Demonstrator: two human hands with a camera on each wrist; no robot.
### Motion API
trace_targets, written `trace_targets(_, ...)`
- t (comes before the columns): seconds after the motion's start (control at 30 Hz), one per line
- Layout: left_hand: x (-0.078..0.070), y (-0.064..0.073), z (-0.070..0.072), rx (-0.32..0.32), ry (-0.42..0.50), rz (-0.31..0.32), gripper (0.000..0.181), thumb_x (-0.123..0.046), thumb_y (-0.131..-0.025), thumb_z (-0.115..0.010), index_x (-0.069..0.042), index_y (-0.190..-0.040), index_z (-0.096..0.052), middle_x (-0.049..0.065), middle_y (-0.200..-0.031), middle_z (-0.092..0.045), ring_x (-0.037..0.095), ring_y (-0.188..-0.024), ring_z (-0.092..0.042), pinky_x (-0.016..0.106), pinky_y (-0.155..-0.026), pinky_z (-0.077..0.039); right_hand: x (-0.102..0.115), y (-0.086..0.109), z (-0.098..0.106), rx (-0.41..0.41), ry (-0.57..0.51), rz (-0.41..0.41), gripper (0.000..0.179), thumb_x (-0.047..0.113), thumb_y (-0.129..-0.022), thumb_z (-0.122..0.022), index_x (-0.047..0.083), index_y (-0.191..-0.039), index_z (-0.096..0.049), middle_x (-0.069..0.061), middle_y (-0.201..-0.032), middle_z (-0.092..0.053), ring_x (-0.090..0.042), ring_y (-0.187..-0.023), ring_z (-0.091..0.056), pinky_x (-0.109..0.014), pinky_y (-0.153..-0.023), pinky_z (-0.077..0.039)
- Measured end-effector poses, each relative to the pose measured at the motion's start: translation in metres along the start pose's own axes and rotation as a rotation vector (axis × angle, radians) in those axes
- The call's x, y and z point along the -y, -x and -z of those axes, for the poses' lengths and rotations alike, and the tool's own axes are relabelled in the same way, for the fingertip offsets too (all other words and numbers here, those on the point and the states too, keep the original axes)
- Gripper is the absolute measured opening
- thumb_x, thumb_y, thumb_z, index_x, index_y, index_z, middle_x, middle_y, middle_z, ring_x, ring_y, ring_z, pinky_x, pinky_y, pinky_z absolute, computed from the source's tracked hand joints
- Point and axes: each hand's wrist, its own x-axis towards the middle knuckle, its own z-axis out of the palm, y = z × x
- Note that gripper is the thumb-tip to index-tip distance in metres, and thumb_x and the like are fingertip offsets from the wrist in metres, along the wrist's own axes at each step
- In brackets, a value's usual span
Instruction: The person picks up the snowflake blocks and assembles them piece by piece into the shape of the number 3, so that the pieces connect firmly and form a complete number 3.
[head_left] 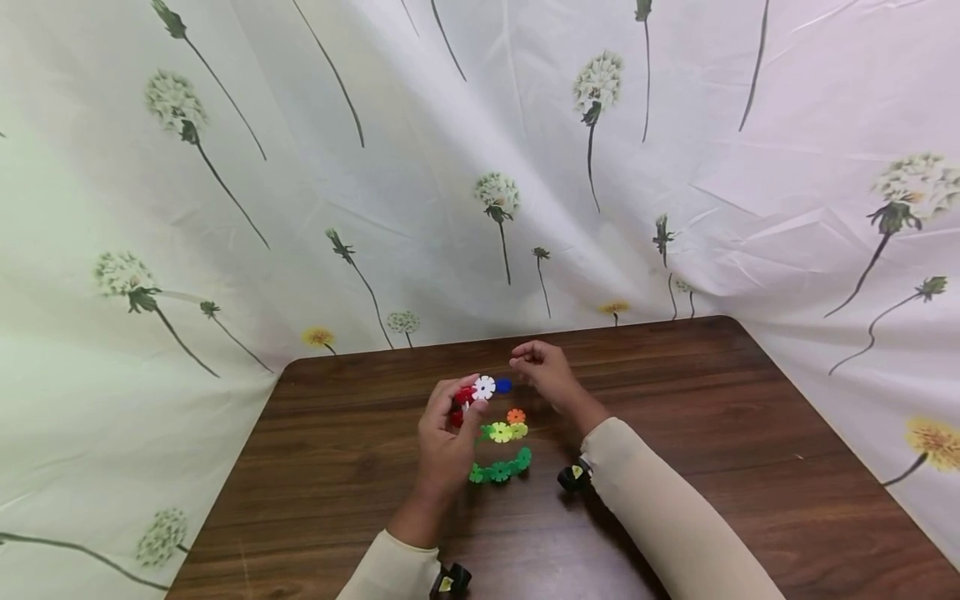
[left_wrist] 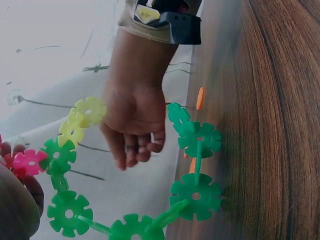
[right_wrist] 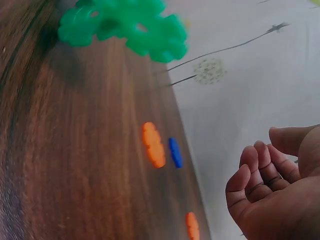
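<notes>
My left hand (head_left: 448, 429) pinches a curved chain of interlocking flower-shaped plastic discs near its red and white discs (head_left: 483, 387). In the left wrist view, a pink disc (left_wrist: 31, 162) sits by the left fingertips. Green discs (left_wrist: 69, 213) curve below and up the right side, while a yellow disc (left_wrist: 90, 111) ends a short upper branch. Raised to the right of the chain, my right hand (head_left: 553, 379) has loosely curled fingers with nothing between them. Its palm and fingers (right_wrist: 237, 182) show in the right wrist view, apart from the green discs (right_wrist: 140, 25).
Loose orange discs (right_wrist: 153, 145) and a blue disc (right_wrist: 175, 152) lie on the brown wooden table (head_left: 337, 475). Behind the table's far edge hangs a white cloth (head_left: 420, 208) printed with dandelions. Each wrist wears a black camera (head_left: 573, 475).
</notes>
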Motion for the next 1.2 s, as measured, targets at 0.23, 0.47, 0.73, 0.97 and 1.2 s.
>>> trace_targets(0.23, -0.001, -0.001, -0.001, 0.002, 0.006, 0.001, 0.032, -0.008, -0.106, -0.071, -0.013, -0.138, -0.070, 0.008, -0.126, -0.066, 0.011, -0.099, -0.064, 0.021, -0.073, -0.060, -0.014, -0.011, -0.001, 0.018, 0.052, -0.071, 0.030, 0.009, -0.105, -0.073, -0.007, -0.129, -0.068, -0.006, -0.101, -0.071, -0.021, -0.075, -0.065, -0.038, -0.072, -0.058)
trace_targets(0.47, -0.001, -0.003, -0.002, 0.000, 0.004, 0.009, 0.032, -0.009, -0.106, -0.071, -0.014, -0.138, -0.071, 0.007, -0.127, -0.067, 0.012, -0.107, -0.062, 0.019, -0.086, -0.058, -0.021, -0.016, -0.006, 0.036, 0.083, -0.107, 0.030, 0.006, -0.105, -0.073, -0.003, -0.133, -0.068, -0.013, -0.109, -0.069, -0.016, -0.065, -0.064, -0.030, -0.059, -0.054)
trace_targets(0.73, -0.002, -0.004, -0.002, 0.005, 0.018, 0.012, 0.032, -0.008, -0.106, -0.071, -0.013, -0.138, -0.070, 0.008, -0.127, -0.066, 0.012, -0.106, -0.062, 0.018, -0.084, -0.059, -0.026, -0.016, -0.014, 0.046, 0.135, -0.155, 0.026, 0.006, -0.105, -0.073, 0.001, -0.130, -0.070, -0.017, -0.118, -0.068, -0.017, -0.074, -0.064, -0.026, -0.065, -0.057)
trace_targets(0.97, -0.001, -0.003, -0.002, 0.010, 0.023, 0.016, 0.032, -0.007, -0.106, -0.070, -0.012, -0.138, -0.070, 0.009, -0.127, -0.066, 0.012, -0.103, -0.063, 0.018, -0.080, -0.060, -0.033, -0.017, -0.016, 0.040, 0.194, -0.174, 0.031, 0.004, -0.102, -0.075, 0.002, -0.133, -0.071, -0.018, -0.126, -0.068, -0.018, -0.085, -0.065, -0.024, -0.069, -0.059)
trace_targets(1.2, 0.000, -0.001, -0.001, 0.003, 0.023, 0.017, 0.032, -0.007, -0.106, -0.070, -0.006, -0.138, -0.070, 0.009, -0.127, -0.065, 0.011, -0.102, -0.062, 0.018, -0.078, -0.058, -0.038, -0.015, -0.019, 0.055, 0.253, -0.157, 0.036, 0.002, -0.096, -0.082, 0.000, -0.131, -0.073, -0.021, -0.129, -0.069, -0.019, -0.087, -0.065, -0.025, -0.069, -0.058)
